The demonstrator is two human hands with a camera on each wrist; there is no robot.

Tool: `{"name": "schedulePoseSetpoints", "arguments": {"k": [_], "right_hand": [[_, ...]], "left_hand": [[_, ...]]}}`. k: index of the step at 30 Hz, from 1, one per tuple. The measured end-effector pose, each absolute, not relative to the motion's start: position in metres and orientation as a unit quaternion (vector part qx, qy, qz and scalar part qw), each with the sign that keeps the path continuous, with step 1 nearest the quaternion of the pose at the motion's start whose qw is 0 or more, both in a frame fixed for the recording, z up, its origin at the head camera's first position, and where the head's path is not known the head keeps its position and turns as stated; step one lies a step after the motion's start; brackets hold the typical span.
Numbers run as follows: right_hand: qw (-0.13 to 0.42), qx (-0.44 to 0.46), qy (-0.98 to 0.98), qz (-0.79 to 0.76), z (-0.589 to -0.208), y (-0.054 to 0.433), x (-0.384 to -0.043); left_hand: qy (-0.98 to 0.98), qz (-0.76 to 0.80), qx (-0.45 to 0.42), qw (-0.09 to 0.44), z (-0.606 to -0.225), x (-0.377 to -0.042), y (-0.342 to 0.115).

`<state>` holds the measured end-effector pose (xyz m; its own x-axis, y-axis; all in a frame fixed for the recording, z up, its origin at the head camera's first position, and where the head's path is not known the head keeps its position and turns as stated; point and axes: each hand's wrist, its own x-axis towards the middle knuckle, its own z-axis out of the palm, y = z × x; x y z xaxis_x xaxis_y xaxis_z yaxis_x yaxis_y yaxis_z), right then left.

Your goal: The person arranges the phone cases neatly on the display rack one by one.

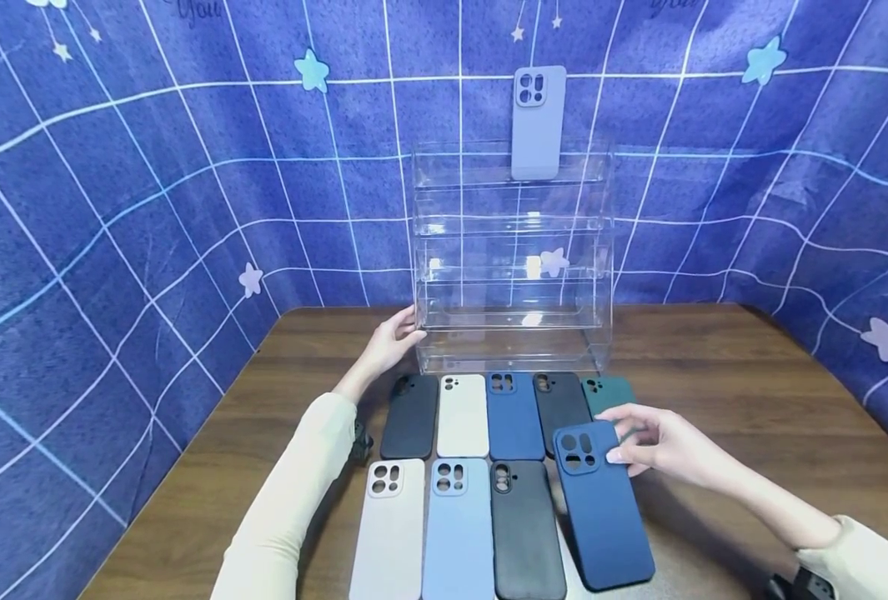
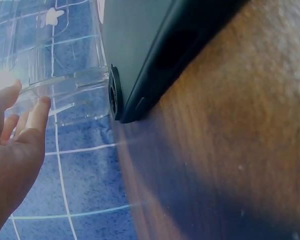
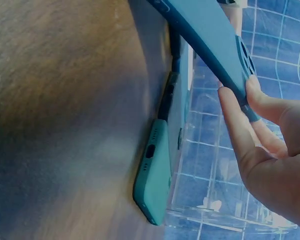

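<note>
Right hand: the right hand [image 1: 664,450] is pinching the camera end of a dark blue phone case [image 1: 601,504], thumb on one face and fingers [image 3: 237,127] on the other, and is tilting that end up off the table while the far end is resting low; the grip at one end looks chosen to peel the case out of the row.

Left hand: the left hand [image 1: 394,337] is lying with straight, relaxed fingers [image 2: 37,115] against the lower left corner of the clear acrylic tiered stand [image 1: 511,258], holding nothing, apparently steadying the stand.

Dark blue phone case: it is sitting at the right end of the front row, skewed, overlapping the back row beside the dark green case [image 1: 609,396].

Other cases: they are lying face down in two rows in front of the stand, a black case [image 1: 411,417], a white one [image 1: 462,415], a blue one [image 1: 514,415] and a dark grey one [image 1: 559,408] behind, a pale grey [image 1: 388,533], a light blue [image 1: 457,533] and a black one [image 1: 526,533] in front.

Top shelf: a lavender case [image 1: 537,121] is standing upright, leaning back on the stand's highest tier.

Surface: the wooden table [image 1: 751,392] is bearing everything, a blue star-patterned backdrop [image 1: 113,208] hanging behind.
</note>
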<state>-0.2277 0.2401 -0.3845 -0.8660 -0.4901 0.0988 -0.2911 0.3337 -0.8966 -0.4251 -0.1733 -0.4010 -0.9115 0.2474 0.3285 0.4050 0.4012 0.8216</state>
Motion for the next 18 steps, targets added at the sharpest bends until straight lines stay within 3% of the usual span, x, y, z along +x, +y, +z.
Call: {"name": "schedulePoseSetpoints", "arguments": {"k": [9, 18], "right_hand": [[0.079, -0.26, 0.801, -0.533, -0.378, 0.239, -0.226], [0.01, -0.286, 0.807, -0.517, -0.359, 0.244, -0.226]], "left_hand": [[-0.839, -0.515, -0.169, 0.052, -0.383, -0.406, -0.165], [-0.834, -0.519, -0.171, 0.07, -0.403, -0.425, -0.169]]}}
